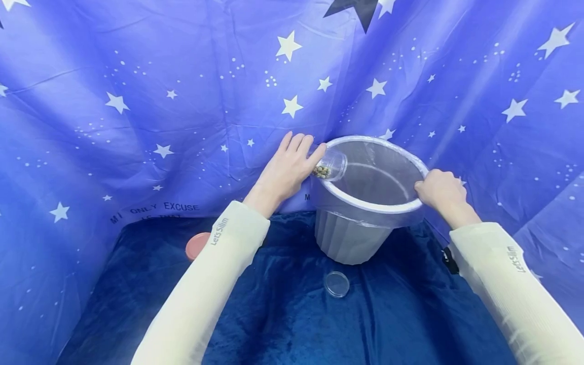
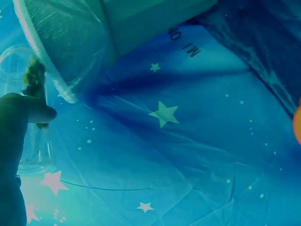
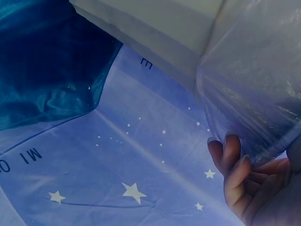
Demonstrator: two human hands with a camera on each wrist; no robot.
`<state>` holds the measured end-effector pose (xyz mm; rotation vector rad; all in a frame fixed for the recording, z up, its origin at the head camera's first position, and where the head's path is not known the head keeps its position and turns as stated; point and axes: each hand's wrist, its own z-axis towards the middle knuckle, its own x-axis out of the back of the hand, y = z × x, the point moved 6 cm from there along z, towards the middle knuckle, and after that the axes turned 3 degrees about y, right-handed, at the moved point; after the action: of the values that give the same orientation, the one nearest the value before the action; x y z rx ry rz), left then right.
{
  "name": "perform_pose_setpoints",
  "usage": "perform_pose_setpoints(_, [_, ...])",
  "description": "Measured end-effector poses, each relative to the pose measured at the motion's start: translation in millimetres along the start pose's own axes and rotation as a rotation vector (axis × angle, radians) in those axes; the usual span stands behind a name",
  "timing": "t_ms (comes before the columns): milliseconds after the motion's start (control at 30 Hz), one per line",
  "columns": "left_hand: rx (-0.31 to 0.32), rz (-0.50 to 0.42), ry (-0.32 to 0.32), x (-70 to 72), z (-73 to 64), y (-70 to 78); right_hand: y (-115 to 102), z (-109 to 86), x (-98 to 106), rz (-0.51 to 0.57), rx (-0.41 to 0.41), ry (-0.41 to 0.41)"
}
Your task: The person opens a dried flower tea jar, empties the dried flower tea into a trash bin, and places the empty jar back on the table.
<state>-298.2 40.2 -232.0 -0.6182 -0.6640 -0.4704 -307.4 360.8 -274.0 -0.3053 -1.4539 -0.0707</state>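
Note:
My left hand (image 1: 292, 165) grips a clear plastic jar (image 1: 336, 165), tipped on its side with its mouth over the left rim of a trash bin (image 1: 351, 233). Dried greenish-yellow bits (image 1: 321, 172) lie along the jar's lower wall; the left wrist view shows the jar (image 2: 37, 155) with the thumb across it. At the bin's right side, my right hand (image 1: 441, 190) holds the rim, its fingers (image 3: 233, 155) curled at the clear liner bag (image 3: 254, 99) folded over the edge. The grey bin stands upright, lined with this bag.
A clear round lid (image 1: 337, 284) lies on the dark blue cloth (image 1: 283, 314) in front of the bin. Farther left is a pinkish-red round lid (image 1: 197, 246), partly behind the left sleeve. A star-patterned curtain (image 1: 182, 101) hangs close behind the bin. Something small and black (image 1: 449, 261) sits by the right sleeve.

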Motion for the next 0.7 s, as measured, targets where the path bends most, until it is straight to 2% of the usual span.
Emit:
perform_pose_setpoints(100, [0.008,-0.044,-0.026,-1.3,-2.7,-2.2,-1.6,0.1,0.6,0.001,-0.001,0.003])
perform_pose_setpoints(200, [0.006,-0.067,-0.018,-0.3,-3.2,-3.6,-2.6,0.5,1.1,-0.001,0.003,0.006])
perform_pose_setpoints(533, [0.026,-0.056,0.008,0.9,4.4,-2.3,-0.6,1.7,-0.7,0.001,-0.004,0.013])
perform_pose_setpoints(700, [0.022,-0.1,0.063,2.6,6.2,-0.8,0.6,0.7,-0.5,-0.001,-0.008,0.012])
